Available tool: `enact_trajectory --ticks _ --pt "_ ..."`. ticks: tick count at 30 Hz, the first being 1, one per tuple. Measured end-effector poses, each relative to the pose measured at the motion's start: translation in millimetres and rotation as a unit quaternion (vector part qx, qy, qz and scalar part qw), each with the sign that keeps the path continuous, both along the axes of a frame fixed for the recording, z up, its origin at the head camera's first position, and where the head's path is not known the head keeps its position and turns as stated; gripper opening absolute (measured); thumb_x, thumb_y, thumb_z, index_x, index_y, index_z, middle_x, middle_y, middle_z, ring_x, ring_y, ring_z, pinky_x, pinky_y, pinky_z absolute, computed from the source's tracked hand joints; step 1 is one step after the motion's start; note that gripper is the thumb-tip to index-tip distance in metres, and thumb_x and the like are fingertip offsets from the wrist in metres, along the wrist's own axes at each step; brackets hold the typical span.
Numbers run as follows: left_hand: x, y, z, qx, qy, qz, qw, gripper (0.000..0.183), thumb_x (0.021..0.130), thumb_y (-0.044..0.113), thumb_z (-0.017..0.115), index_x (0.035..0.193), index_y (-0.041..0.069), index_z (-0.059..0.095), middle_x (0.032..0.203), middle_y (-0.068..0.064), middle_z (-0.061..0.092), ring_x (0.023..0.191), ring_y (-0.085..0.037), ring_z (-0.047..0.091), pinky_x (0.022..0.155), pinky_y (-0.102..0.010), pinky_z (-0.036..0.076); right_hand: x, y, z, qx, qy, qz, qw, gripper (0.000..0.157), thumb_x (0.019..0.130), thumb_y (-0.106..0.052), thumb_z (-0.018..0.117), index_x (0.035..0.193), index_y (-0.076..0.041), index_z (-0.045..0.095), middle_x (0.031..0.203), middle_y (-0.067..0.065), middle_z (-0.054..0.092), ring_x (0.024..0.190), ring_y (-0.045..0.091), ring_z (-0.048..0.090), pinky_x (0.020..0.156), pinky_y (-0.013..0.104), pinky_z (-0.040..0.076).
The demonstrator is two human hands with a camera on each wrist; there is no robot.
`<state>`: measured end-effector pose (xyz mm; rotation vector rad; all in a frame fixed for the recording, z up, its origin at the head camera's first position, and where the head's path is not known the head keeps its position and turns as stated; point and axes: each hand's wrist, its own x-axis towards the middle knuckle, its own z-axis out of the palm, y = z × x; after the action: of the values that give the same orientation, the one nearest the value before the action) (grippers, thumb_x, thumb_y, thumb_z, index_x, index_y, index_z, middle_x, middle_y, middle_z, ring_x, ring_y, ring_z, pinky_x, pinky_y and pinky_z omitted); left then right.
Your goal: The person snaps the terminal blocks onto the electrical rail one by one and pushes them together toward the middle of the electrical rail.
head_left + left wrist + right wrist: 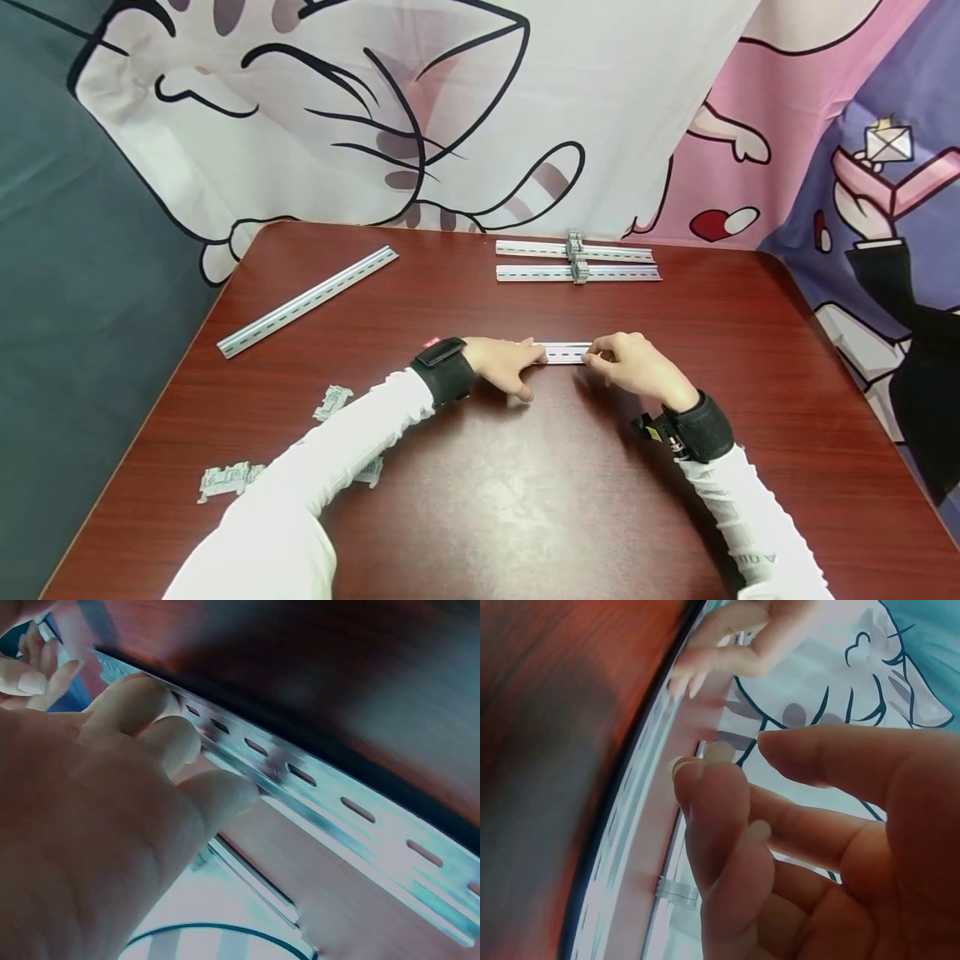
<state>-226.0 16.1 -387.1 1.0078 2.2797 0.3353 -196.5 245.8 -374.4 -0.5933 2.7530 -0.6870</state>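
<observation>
A slotted metal DIN rail (566, 353) lies crosswise on the table in front of me, partly hidden by my hands. My left hand (501, 364) rests over it in the head view, thumb spread to the near side. In the left wrist view its fingertips touch one long edge of the rail (360, 811). At the rail's right part is my right hand (636, 363), fingers loosely bent. The right wrist view shows a gap between its thumb and index finger (718, 780), with nothing visible in it.
Two more rails (532, 273) lie at the back, each carrying a grey clip-on block (580, 271). Another rail (307, 302) slants at the left. Several pale plastic modules (223, 481) lie near my left sleeve. A patterned cloth (600, 100) hangs behind the table.
</observation>
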Motion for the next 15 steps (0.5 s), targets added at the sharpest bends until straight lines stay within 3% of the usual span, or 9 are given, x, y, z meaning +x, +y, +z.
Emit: enact_trajectory --ticks 3,10,15 --pt "7.2 9 1.1 -0.019 0.006 0.0 0.9998 0.061 0.087 0.034 0.065 0.139 0.013 0.04 0.155 -0.016 0.032 0.149 -0.025 0.02 0.118 -0.048 0.021 3.8 -1 -2.4 0.007 -0.011 0.002 1.0 0.02 0.094 -0.018 0.058 0.093 -0.002 0.069 0.059 0.002 0.062 0.05 0.007 0.053 0.051 0.024 0.039" --pt "24.4 28 2.8 -0.07 0.039 -0.017 0.9967 0.078 0.089 0.042 0.061 0.152 0.013 0.027 0.161 -0.007 0.022 0.151 -0.025 0.011 0.118 -0.048 0.023 8.4 -3 -3.5 0.01 -0.006 0.011 1.0 0.018 0.093 -0.015 0.057 0.091 -0.002 0.069 0.059 0.001 0.062 0.051 0.005 0.053 0.051 0.024 0.039" --pt "32.0 25 3.9 -0.057 0.058 -0.012 0.9966 0.074 0.091 0.04 0.058 0.152 0.012 0.028 0.16 -0.009 0.023 0.15 -0.029 0.016 0.116 -0.05 0.026 6.9 -9 1.0 0.012 -0.002 0.015 1.0 0.018 0.093 -0.015 0.057 0.094 -0.001 0.07 0.059 0.0 0.062 0.052 0.006 0.053 0.053 0.025 0.039"
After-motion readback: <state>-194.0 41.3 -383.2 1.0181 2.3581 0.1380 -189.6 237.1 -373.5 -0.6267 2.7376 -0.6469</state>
